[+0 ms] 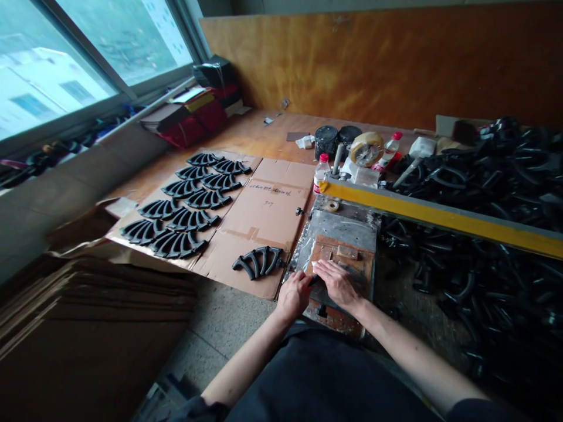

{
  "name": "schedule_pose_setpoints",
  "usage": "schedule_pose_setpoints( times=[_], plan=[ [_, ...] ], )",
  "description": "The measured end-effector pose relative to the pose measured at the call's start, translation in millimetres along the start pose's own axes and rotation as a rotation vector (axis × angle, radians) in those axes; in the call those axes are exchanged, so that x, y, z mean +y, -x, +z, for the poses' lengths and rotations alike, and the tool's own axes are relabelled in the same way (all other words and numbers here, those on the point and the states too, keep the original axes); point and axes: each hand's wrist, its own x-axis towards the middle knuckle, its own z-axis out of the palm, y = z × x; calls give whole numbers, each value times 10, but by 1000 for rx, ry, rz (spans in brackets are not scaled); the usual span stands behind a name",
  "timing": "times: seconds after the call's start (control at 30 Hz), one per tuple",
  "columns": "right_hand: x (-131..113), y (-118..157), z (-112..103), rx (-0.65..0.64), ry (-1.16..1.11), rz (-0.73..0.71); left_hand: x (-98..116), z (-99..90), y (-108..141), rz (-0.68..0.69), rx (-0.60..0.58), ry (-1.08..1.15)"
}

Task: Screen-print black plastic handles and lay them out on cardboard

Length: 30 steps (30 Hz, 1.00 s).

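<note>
My left hand is closed around a black part, of which only a short dark piece shows between my hands. Close beside it, my right hand bends over the same part with its fingers together. A small white piece, perhaps cloth or paper, shows at the right fingertips. Both hands are above a worn wooden block on a grey metal plate. Left of them, several curved black parts lie in a fan on a cardboard sheet.
Rows of curved black parts cover the cardboard's left side. A yellow-edged bar crosses above a large heap of black parts on the right. Bottles, a tape roll and black tubs stand behind. Stacked cardboard is lower left.
</note>
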Motion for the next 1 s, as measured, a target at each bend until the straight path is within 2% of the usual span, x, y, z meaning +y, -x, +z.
schedule_pose_setpoints(
  times=[0.13, 0.33, 0.53, 0.73, 0.83, 0.9, 0.93, 1.0],
  plan=[
    [44, 111, -52, -41, 7, -27, 3, -15, -13, 13, -9, 16],
    [30, -66, -57, -47, 15, -37, 18, -54, -33, 0, -38, 13],
    [17, 97, -218, -80, -10, -91, 10, -44, -27, -16, -52, 11],
    [22, -125, -174, -112, -57, -56, 20, -50, -31, -2, -45, -4],
    [-13, -58, -277, -134, -107, -71, 25, -67, -31, -2, -48, -7],
    [-17, 51, -431, -151, -206, 0, 11, -83, -28, -5, -49, 2],
    [-4, 112, -521, -142, -281, 92, 2, -94, -28, -7, -50, 11],
    [52, 239, -701, -43, -459, 380, 3, -117, -37, -14, -47, 44]
  ],
)
